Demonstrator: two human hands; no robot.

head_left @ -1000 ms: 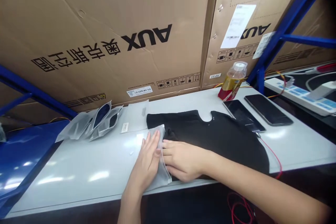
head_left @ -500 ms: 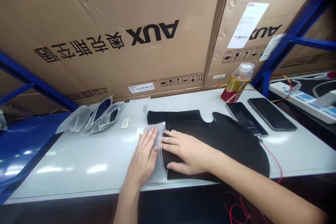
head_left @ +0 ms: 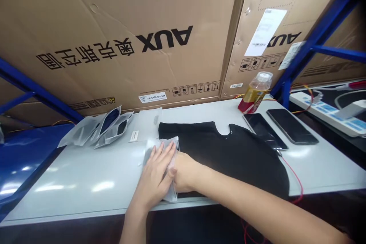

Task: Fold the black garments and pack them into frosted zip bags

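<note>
A frosted zip bag (head_left: 171, 195) lies at the front of the white tabletop, its mouth facing right. My left hand (head_left: 159, 167) rests on top of it, palm down with the fingers stretched out. Into the mouth reaches my right hand (head_left: 185, 171), its fingers hidden beneath the bag's upper layer and my left hand; whether they hold anything does not show. Under my right wrist spreads a flat black mat (head_left: 231, 156) with a rounded right end and a notch in its far edge.
Several filled frosted bags (head_left: 110, 127) lie at the back left, near another flat clear bag (head_left: 148, 120). A drink bottle (head_left: 255, 92), two phones (head_left: 264, 131) and a power strip (head_left: 328, 112) stand to the right. Large cartons (head_left: 114, 7) wall off the back; blue posts (head_left: 311, 51) flank the table.
My right hand has moved left, and its fingers have gone into the bag's mouth. My left hand stays flat on the bag, its fingertips now nearer the zip edge.
</note>
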